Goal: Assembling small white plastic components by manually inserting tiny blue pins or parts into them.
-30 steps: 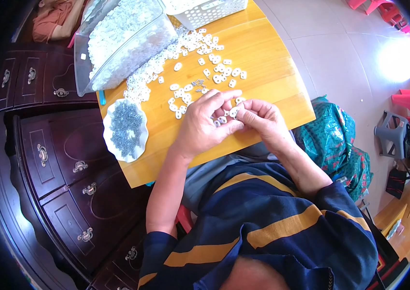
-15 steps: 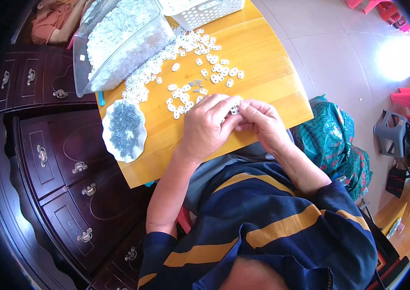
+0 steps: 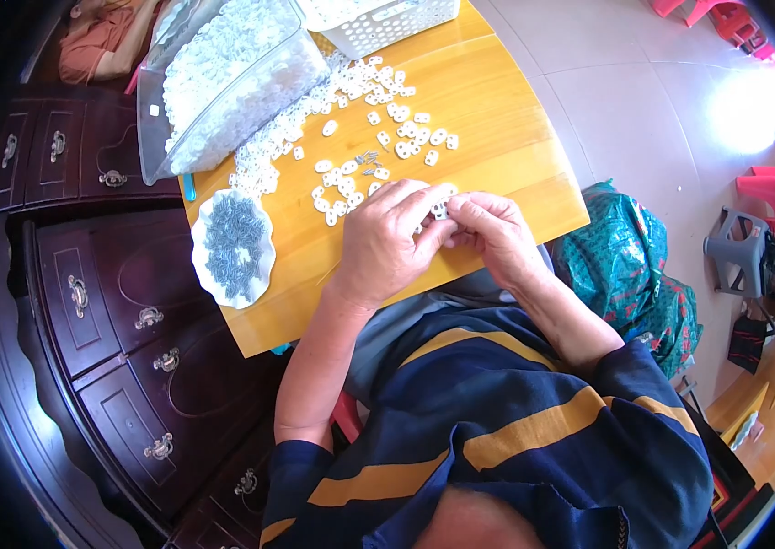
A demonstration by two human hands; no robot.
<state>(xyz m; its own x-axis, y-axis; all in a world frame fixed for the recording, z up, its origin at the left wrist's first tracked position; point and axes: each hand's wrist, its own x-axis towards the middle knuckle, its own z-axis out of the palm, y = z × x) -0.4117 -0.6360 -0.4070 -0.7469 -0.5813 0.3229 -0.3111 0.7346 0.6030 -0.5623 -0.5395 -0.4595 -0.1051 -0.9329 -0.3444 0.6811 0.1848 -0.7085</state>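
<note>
1. The left hand (image 3: 385,240) and right hand (image 3: 497,238) meet over the counter (image 3: 506,110), small white pieces (image 3: 440,209) held between them.
2. Beyond lie loose pieces (image 3: 330,128) and a few metal pins (image 3: 368,158).
3. A wavy dish (image 3: 267,252) of gray pins (image 3: 234,240) sits to the left, near a clear bin (image 3: 155,137) heaped with white bits (image 3: 223,64).

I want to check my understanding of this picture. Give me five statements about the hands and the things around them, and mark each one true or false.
1. The left hand and right hand hold small white pieces between them. True.
2. The scalloped white dish is full of white pieces. False: it holds small grey pins.
3. A few grey pins also lie loose on the table. True.
4. The tabletop is dark purple. False: it is yellow-orange wood.
5. A shiny green bag is at the person's right. True.
</note>
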